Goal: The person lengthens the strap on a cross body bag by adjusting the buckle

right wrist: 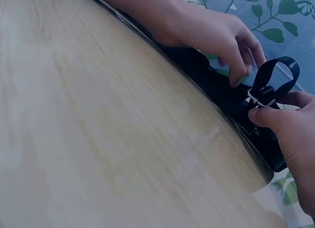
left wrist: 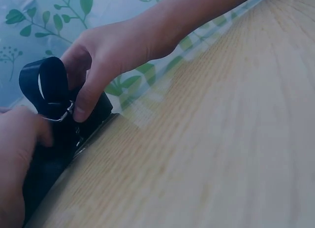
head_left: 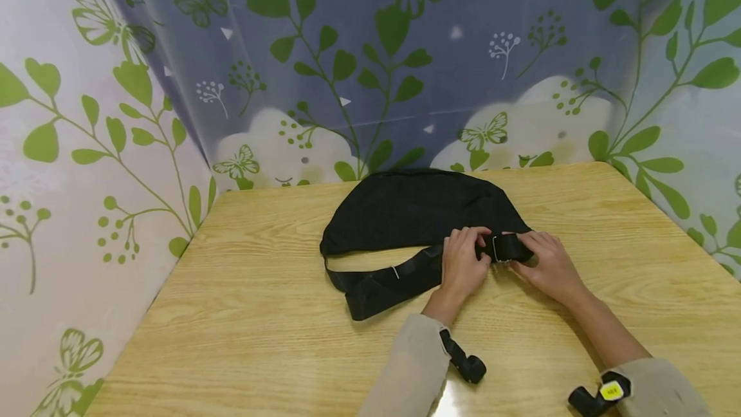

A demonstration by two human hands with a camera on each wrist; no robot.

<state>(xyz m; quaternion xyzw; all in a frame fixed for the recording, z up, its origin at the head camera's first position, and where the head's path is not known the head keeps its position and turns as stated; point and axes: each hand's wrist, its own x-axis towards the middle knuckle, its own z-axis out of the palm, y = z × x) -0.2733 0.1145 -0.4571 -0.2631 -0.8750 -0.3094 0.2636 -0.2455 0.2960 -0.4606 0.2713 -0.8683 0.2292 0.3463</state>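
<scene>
A black waist bag (head_left: 411,211) lies on the table, its black strap (head_left: 419,266) stretched along the near side. My right hand (head_left: 547,266) pinches the strap beside a metal buckle (right wrist: 261,101), thumb on the near face. From that buckle a strap loop (left wrist: 44,80) stands up, seen in both wrist views. My left hand (head_left: 463,259) is over the strap just left of the buckle, fingers loosely bent. Background shows between its thumb and fingers in the right wrist view, and it is blurred in the left wrist view. The undersides of both hands are partly hidden.
The wood-grain table (head_left: 243,340) reaches back to a leaf-and-butterfly printed curtain (head_left: 324,31). Another thin metal ring (head_left: 395,272) sits on the strap's left part, near a folded strap end (head_left: 361,304). Black wrist-worn devices hang by both sleeves.
</scene>
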